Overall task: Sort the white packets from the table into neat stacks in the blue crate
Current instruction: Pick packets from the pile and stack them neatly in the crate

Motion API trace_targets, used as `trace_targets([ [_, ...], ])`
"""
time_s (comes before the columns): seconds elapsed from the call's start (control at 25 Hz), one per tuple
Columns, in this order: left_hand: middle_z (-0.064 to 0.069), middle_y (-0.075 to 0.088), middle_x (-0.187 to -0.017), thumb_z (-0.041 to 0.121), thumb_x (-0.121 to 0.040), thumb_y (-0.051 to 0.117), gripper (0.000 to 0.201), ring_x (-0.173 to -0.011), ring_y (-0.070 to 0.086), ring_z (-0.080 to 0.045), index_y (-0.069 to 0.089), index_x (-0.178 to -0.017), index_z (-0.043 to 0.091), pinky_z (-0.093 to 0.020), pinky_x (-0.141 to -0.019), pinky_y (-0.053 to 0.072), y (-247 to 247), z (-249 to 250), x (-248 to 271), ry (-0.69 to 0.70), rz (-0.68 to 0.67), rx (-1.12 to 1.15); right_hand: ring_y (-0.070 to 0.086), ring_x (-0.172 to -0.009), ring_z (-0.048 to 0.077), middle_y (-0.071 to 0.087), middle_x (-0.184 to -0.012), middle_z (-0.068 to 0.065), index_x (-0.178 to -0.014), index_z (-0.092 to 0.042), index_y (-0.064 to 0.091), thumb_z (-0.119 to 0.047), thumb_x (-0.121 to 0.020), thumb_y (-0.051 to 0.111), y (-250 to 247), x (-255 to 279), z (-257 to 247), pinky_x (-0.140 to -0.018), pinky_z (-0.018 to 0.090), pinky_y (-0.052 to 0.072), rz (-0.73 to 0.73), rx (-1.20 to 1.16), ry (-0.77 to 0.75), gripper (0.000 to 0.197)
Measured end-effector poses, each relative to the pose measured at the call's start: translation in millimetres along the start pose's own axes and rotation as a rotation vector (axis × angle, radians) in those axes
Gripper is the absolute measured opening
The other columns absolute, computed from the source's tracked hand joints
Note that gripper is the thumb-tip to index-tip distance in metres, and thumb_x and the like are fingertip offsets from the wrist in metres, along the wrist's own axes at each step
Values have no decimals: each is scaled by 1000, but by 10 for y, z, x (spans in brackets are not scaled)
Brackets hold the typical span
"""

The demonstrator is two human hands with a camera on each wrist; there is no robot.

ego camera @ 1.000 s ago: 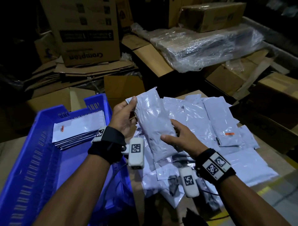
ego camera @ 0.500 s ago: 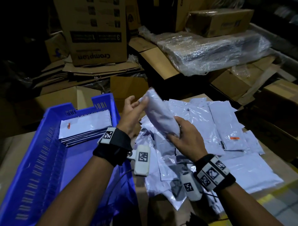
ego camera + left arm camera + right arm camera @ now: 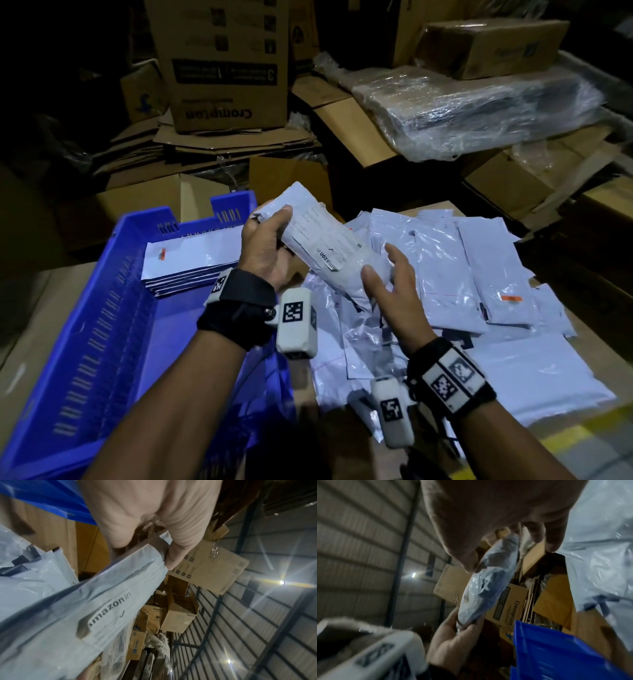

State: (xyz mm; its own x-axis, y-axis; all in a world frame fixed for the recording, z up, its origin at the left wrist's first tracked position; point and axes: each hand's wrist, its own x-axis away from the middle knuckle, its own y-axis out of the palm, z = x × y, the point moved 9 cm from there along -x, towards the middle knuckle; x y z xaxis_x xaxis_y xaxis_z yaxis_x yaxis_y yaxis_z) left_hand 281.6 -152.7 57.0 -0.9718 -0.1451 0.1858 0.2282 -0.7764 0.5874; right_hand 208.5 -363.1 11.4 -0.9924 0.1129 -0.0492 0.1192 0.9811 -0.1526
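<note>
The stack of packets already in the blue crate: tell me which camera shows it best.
The head view. There the stack lies whole at the far end of the blue crate, one packet's orange mark showing. The left wrist view shows only a strip of crate wall, the right wrist view only a crate corner; neither shows the stack.

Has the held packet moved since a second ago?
Yes. The packet, gripped by the left hand, has turned label-up and shifted left toward the blue crate, partly off the table pile.
</note>
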Motion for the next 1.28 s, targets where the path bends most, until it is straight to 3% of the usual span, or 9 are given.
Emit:
trace_targets([
  [0.08,-24,62,-125,4,-93,58,45,-112,63,-34,46,-136,-4,-44,-83,58,9,19,44,19,-25,37,58,-115,1,44,-144,-1,-150,-29,25,-23,-94,64,50,-2,133,-89,19,50,-26,-307,160,69],
  [0.2,-18,67,-118,11,-94,59,40,-103,68,-28,51,-131,-1,-42,-81,58,4,52,80,39,-26,31,61,-121,26,58,-137,12,-150,-20,27,-7,-86,68,117,-65,236,-94,37,54,-26,-654,253,77],
  [0.32,-11,70,-103,15,-91,64,28,-92,68,-23,60,-117,5,-42,-81,57,-96,109,83,55,19,-106,63,-117,31,64,-128,15,-144,-13,37,-26,-53,94,45,-139,290,-93,43,55,21,-722,217,108],
  [0.4,-11,69,-103,17,-90,67,21,-95,65,-24,62,-109,9,-43,-84,54,-188,127,85,52,21,-233,66,-112,29,66,-124,16,-138,-9,45,-31,-43,97,-34,-161,258,-87,39,58,47,-712,177,111],
  [0.6,2,70,-87,25,-92,65,11,-84,63,-11,67,-99,16,-23,-70,49,-228,232,80,67,-106,-658,67,-90,25,70,-112,12,-119,-7,58,2,-80,71,-277,-198,120,-57,25,51,31,-514,70,42],
  [0.72,10,69,-73,26,-97,57,16,-72,64,-4,66,-100,14,-20,-67,49,-178,275,68,63,-170,-699,60,-72,16,68,-101,9,-115,-10,56,10,-87,61,-292,-203,61,-48,23,42,-34,-426,46,35],
  [0.84,4,67,-71,27,-100,50,25,-60,60,-4,65,-100,6,-18,-54,49,-129,239,111,88,-186,-748,65,-73,15,68,-106,10,-125,-6,52,6,-89,61,-229,-216,8,-50,23,46,-75,-425,31,39],
  [1.0,-5,68,-87,25,-100,51,25,-73,64,-12,66,-104,6,-24,-59,54,-164,234,117,176,-130,-728,70,-91,21,73,-101,7,-115,-8,60,-23,-99,50,-179,-248,-65,-71,34,56,-61,-507,67,24],
  [1.28,-9,67,-82,22,-96,60,19,-73,62,-18,68,-83,10,-31,-66,55,-230,238,102,263,-7,-582,71,-84,21,74,-93,9,-102,-4,63,-24,-105,42,-157,-314,-68,-70,33,59,59,-557,73,29],
])
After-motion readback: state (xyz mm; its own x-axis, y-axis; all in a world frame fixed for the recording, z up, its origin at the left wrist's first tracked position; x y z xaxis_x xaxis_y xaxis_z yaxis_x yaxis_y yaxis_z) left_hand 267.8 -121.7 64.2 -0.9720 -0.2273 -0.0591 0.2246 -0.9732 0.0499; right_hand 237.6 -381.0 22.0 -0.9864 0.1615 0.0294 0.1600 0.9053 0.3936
